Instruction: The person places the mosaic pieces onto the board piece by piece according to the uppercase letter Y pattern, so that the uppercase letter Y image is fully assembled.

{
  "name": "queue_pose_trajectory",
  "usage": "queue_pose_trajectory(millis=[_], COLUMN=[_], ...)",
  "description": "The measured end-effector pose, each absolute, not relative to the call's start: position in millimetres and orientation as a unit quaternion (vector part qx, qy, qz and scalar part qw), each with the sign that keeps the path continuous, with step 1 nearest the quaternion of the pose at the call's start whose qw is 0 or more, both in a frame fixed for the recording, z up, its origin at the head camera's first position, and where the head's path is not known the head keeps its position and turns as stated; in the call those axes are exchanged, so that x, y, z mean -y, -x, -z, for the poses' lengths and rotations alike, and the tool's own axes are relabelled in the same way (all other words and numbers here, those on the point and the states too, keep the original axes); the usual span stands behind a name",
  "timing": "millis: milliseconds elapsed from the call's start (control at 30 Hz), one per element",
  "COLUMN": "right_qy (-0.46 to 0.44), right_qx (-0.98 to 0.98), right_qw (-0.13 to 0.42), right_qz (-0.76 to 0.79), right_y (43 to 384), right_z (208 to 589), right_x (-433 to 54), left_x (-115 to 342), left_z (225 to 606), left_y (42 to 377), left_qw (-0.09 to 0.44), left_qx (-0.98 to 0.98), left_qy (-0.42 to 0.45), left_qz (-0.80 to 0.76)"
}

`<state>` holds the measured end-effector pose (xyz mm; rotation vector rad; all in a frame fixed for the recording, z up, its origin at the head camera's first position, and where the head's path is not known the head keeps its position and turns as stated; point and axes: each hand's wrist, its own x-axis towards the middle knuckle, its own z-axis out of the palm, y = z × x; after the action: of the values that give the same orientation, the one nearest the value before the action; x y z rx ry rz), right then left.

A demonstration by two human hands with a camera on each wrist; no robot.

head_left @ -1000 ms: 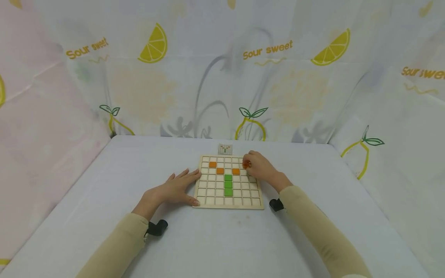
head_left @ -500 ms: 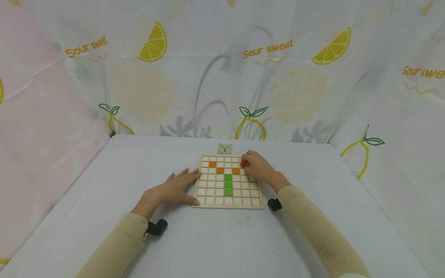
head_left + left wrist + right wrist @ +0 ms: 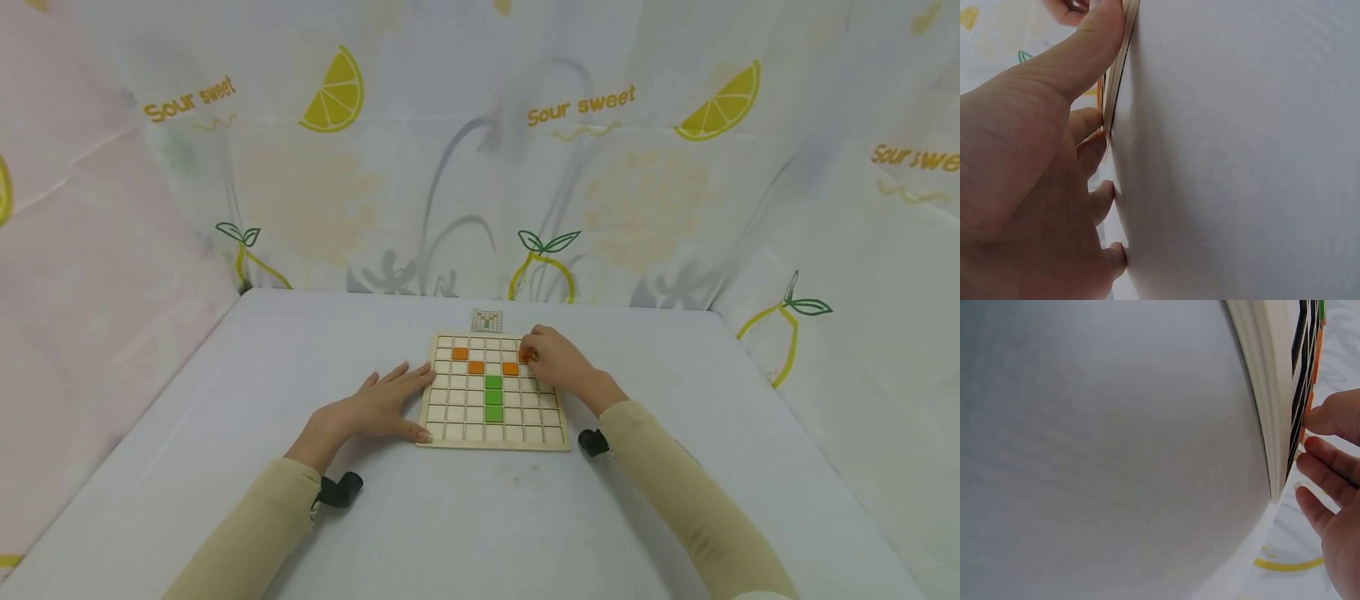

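A square wooden grid board (image 3: 453, 432) lies flat on the table in the head view. Along its left edge rests my left hand (image 3: 378, 408), fingers spread, with the thumb at the near left corner. In the left wrist view, the thumb (image 3: 1100, 31) presses against the board's rim. My right hand (image 3: 561, 360) reaches over the upper right of the board, pinching an orange square tile (image 3: 524, 357) down at a cell; the fingers partly hide it. Three other orange tiles (image 3: 511, 369) sit in the grid above a column of three green tiles (image 3: 493, 398).
Just beyond the board's far edge lies a small pattern card (image 3: 487, 321) with a printed grid. White cloth (image 3: 480, 525) covers the table. A lemon-print curtain (image 3: 420, 183) closes off the back and both sides.
My right hand has shifted slightly left with the orange tile, which now sits lower at its cell. The left hand stays on the board's edge.
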<state>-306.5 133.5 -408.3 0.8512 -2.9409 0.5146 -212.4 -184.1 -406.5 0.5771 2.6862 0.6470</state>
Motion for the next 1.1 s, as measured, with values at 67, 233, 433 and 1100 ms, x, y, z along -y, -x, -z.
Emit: queue_pose_trajectory(millis=[67,233,433,1100], right_qy=[-0.273,-0.276,-0.272,-0.266], right_qx=[0.948,0.947,0.952,0.954], right_qw=[0.019,0.018,0.002,-0.003], right_qz=[-0.165,-0.165,-0.139,-0.136], right_y=[306,304,297,279], right_z=[408,409,407,400], right_x=[-134,-136,-133,-149], left_x=[184,183,184,187], left_z=[406,407,409,406], left_y=[213,214,215,215], left_qw=[0.159,0.159,0.159,0.157], left_qx=[-0.939,-0.940,-0.943,-0.948], left_qy=[-0.203,-0.201,-0.196,-0.205], left_qz=[-0.227,-0.223,-0.217,-0.187])
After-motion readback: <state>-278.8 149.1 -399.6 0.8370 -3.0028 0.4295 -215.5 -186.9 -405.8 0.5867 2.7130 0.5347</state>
